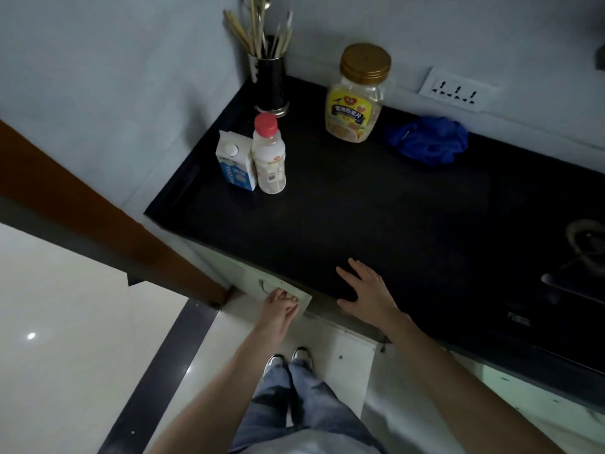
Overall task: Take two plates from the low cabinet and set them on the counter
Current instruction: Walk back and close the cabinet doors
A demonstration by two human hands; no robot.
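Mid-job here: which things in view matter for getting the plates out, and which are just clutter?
Job: cabinet door, gripped by the left hand; counter, with the right hand flat on it. No plates visible yet.
Lying about: chopstick holder, milk carton, bottle, jar, blue cloth.

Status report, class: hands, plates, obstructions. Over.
Left hand grips door. Right hand flat on counter. No plates in view. Carton, bottle, jar stand further back.

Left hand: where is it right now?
Head view, lower centre: the left hand holds the top corner of the door, just under the counter edge, left of the right hand lying flat on the counter.
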